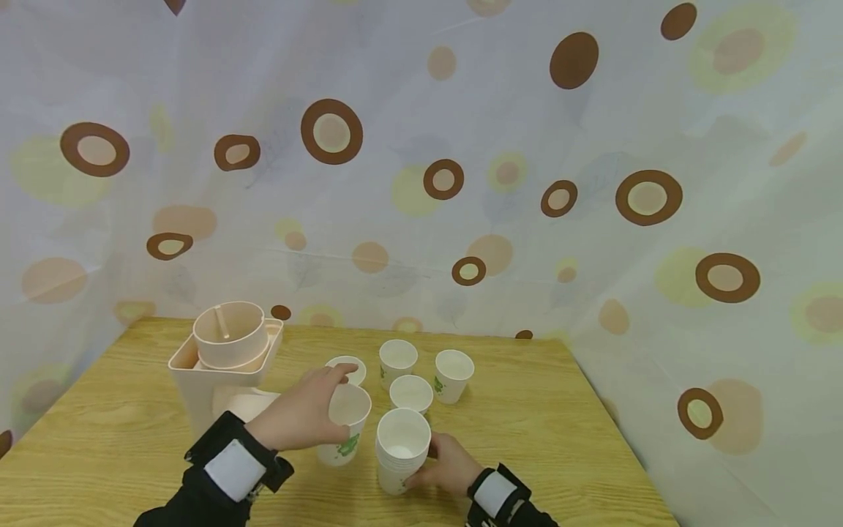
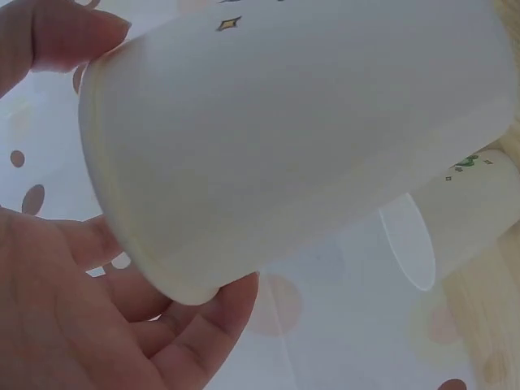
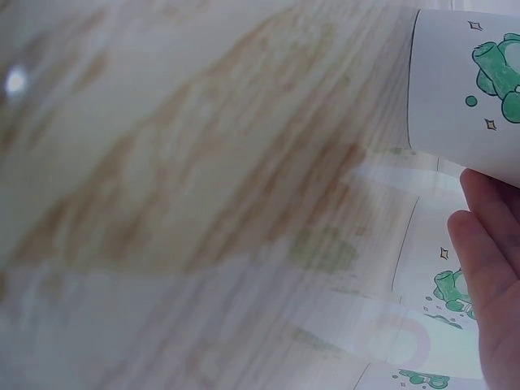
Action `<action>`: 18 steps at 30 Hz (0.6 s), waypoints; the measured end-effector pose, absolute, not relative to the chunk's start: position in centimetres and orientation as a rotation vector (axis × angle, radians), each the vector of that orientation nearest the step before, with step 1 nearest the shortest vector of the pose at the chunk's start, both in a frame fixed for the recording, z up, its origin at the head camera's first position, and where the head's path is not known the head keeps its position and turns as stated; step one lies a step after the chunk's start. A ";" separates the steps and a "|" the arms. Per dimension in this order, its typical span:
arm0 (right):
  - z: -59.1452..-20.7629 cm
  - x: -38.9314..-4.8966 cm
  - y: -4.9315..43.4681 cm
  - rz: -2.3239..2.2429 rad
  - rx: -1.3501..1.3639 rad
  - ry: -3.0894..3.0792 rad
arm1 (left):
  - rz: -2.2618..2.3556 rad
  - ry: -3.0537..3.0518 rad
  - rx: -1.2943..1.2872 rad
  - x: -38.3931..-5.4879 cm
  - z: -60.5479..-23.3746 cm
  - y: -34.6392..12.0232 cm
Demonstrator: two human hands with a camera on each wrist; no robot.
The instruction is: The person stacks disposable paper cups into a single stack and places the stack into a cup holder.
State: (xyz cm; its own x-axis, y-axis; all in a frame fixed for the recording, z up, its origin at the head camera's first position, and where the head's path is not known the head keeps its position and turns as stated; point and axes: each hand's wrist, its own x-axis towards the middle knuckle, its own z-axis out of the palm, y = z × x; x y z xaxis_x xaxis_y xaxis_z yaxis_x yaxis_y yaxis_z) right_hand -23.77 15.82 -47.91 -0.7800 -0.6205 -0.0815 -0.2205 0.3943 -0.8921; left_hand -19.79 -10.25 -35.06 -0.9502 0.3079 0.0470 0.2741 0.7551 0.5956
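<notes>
My left hand (image 1: 306, 411) holds a white paper cup (image 1: 336, 452) with a green print by its rim, the thumb on one side and fingertips on the other. In the left wrist view this cup (image 2: 301, 146) fills much of the picture. Right of it, my right hand (image 1: 451, 465) grips a stack of nested paper cups (image 1: 396, 465) from the right side, low down. The right wrist view has the fingers (image 3: 496, 260) against the printed side of the stack (image 3: 447, 89). Behind both hands stand several more paper cups, among them one (image 1: 411, 395) directly behind the stack.
On the wooden table (image 1: 540, 454), a pale beige square container (image 1: 197, 399) with a round cup-shaped part (image 1: 230, 344) on top stands left of my left hand. Two upright paper cups, one in the middle (image 1: 398, 355) and one farther right (image 1: 454, 380), are near the patterned backdrop (image 1: 395, 285).
</notes>
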 end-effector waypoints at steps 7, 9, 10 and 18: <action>-47.6 -23.6 15.6 -1.368 -0.714 2.246 | 1.030 2.849 0.545 -20.3 -33.9 -9.9; -47.6 -23.6 15.6 -1.364 -0.723 2.252 | 1.049 2.857 0.581 -20.3 -33.4 -9.6; -47.6 -23.6 15.6 -1.362 -0.725 2.253 | 1.055 2.866 0.601 -20.4 -33.3 -9.5; -47.7 -23.8 15.7 -1.355 -0.701 2.237 | 1.109 2.890 0.675 -20.6 -31.3 -7.7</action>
